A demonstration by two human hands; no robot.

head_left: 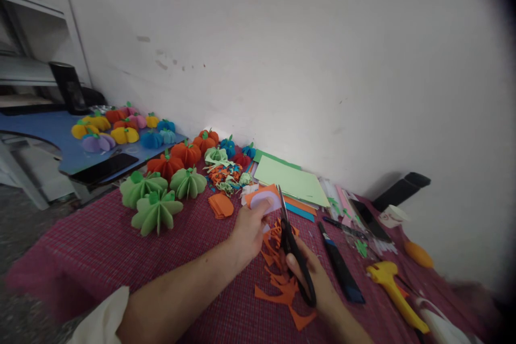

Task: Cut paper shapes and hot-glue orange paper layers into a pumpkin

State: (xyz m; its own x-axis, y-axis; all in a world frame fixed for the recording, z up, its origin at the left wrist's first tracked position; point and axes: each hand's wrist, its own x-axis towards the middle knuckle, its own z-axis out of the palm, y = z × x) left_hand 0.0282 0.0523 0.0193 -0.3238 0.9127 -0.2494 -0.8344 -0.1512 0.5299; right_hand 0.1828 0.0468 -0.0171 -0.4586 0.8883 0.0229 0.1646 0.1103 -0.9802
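My left hand (250,226) pinches a piece of orange paper (274,191) with a lilac rounded paper shape (262,197) laid over it. My right hand (312,274) is closed round the handles of black-handled scissors (291,247). The scissor blades point up and away, beside the right edge of the orange paper; whether they touch it I cannot tell. Below the hands lie curled orange paper scraps (278,290) on the checked cloth. Left of my left hand rests a small stack of cut orange paper shapes (221,206).
Green paper pumpkins (158,212) and orange ones (186,153) stand at the left, more on a blue table (52,129). Behind are a scrap heap (228,174) and pale green sheets (292,178). At the right lie a dark cutter-like tool (341,263), a yellow glue gun (397,293) and a paper cup (393,216).
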